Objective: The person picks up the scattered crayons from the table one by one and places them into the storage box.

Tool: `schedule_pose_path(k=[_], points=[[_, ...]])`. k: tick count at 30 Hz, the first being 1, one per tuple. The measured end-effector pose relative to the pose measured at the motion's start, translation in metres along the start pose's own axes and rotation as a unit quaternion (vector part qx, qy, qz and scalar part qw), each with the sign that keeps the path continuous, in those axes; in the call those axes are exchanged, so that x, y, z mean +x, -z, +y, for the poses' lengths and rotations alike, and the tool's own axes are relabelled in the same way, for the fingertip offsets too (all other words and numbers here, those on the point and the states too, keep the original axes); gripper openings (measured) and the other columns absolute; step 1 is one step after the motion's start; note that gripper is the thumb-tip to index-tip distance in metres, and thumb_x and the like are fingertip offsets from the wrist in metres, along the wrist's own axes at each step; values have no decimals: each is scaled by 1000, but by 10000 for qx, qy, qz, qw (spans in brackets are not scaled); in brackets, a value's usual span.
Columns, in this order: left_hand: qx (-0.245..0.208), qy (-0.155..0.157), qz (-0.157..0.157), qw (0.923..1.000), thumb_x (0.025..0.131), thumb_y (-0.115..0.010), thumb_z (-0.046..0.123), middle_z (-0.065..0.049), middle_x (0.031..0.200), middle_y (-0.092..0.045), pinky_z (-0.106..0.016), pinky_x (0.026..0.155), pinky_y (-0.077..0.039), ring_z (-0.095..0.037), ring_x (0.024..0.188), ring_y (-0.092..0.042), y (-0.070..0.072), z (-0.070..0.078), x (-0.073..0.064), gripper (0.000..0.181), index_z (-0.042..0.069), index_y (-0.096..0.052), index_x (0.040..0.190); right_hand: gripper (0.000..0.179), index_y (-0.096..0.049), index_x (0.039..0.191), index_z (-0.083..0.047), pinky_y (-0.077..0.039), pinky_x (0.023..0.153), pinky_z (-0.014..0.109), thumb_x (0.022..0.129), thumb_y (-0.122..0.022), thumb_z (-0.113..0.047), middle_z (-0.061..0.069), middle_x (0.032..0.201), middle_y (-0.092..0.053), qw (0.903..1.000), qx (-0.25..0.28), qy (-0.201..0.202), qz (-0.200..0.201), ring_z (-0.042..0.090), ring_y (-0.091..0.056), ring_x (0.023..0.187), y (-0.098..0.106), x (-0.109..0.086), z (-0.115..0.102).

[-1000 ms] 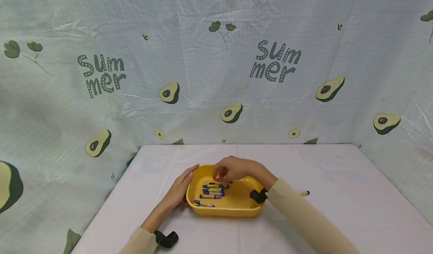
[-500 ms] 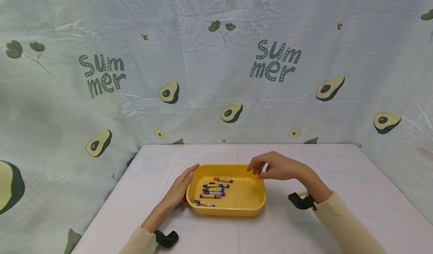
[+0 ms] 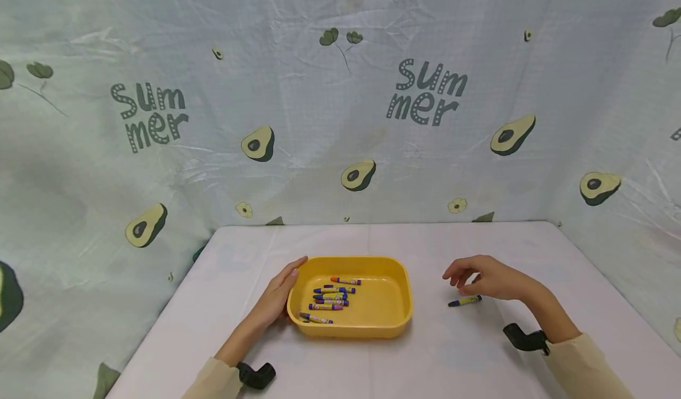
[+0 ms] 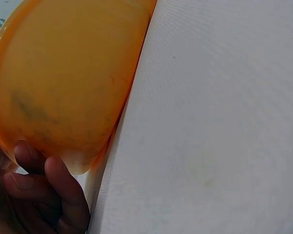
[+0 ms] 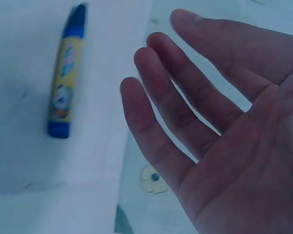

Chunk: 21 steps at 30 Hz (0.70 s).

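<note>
A yellow plastic tray [image 3: 379, 301] stands on the table with several crayons lying in its left half. Among them are an orange-tipped crayon [image 3: 346, 281] near the back and a purple-tipped crayon [image 3: 326, 307] closer to the front. My left hand [image 3: 272, 299] rests against the tray's left side, its fingertips [image 4: 57, 168] at the outer wall. To the right of the tray, my right hand [image 3: 492, 277] hovers with loosely bent fingers and holds nothing. Just below its fingers lies a dark-tipped crayon [image 3: 465, 301] with a yellow wrapper, also seen beside the hand in the right wrist view.
A pale cloth covers the table [image 3: 425, 363]. Behind it hangs a sheet [image 3: 308, 91] printed with avocados and lettering, which also runs along both sides. Each wrist wears a black camera mount, one on the right wrist [image 3: 525, 337].
My right hand has let go of the orange-tipped crayon in the tray and moved right, over the crayon on the table. The left hand stays at the tray. The head view has shifted slightly.
</note>
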State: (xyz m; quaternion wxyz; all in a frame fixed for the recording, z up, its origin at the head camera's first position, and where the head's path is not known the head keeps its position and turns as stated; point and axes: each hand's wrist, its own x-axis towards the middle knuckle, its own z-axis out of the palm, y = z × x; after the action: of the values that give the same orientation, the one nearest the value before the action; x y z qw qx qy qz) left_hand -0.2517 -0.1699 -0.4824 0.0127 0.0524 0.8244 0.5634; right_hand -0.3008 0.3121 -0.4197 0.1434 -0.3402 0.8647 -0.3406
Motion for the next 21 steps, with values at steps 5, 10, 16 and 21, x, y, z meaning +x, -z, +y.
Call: schedule_pose_path(k=[5, 10, 16, 21], points=[[22, -16, -44, 10000, 114, -33, 36, -13, 164, -41, -24, 51, -46, -14, 83, -58, -3, 1, 4, 48, 23, -41, 159, 30, -70, 121, -7, -57, 83, 24, 91, -73, -8, 10, 109, -73, 9996, 21, -266, -130, 18, -67, 99, -1, -2, 18], [-73, -17, -198, 9998, 114, -32, 36, -17, 162, -41, -26, 43, -43, -11, 51, -45, 1, 3, 2, 49, 22, -38, 161, 30, -72, 115, -9, -56, 78, 24, 86, -77, -8, 4, 101, -73, 9992, -126, -290, -247, 9, -64, 92, -6, 1, 25], [-59, -48, -133, 9999, 114, -33, 36, -14, 163, -42, -27, 49, -47, -17, 85, -60, -1, 4, 3, 49, 21, -40, 160, 22, -78, 102, -16, -55, 74, 22, 82, -83, -8, -4, 96, -74, 9980, -224, -527, -261, 8, -62, 88, -11, 1, 29], [-13, -82, -43, 10000, 114, -33, 37, -12, 162, -43, -25, 54, -51, -18, 94, -62, 0, 2, 3, 49, 21, -41, 159, 25, -78, 100, -16, -53, 73, 23, 79, -83, -3, -3, 95, -70, 9973, -218, -669, -223, 12, -59, 88, -14, 2, 28]])
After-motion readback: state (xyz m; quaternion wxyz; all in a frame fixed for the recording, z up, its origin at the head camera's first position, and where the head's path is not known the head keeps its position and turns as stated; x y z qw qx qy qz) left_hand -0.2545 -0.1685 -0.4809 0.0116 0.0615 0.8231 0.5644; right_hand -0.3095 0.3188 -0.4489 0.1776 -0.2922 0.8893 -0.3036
